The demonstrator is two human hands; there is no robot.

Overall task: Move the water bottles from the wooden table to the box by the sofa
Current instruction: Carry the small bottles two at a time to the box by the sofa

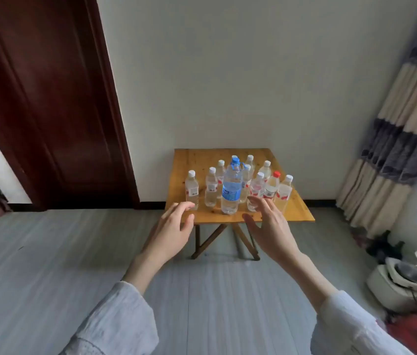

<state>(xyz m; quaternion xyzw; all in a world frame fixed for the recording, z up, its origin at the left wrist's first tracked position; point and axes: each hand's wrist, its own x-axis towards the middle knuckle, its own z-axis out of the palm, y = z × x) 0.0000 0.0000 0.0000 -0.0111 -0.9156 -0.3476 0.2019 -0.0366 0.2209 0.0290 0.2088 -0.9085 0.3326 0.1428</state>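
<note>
On the wooden table stand upright water bottles, while left hand and right hand hover near, fingers spread, holding nothing.

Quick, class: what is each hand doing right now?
Left hand: open, empty, near the table.
Right hand: open, empty, near the bottles.

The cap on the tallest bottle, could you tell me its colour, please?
Blue; the cap shows best in the head view, matching that bottle's blue label.
</note>
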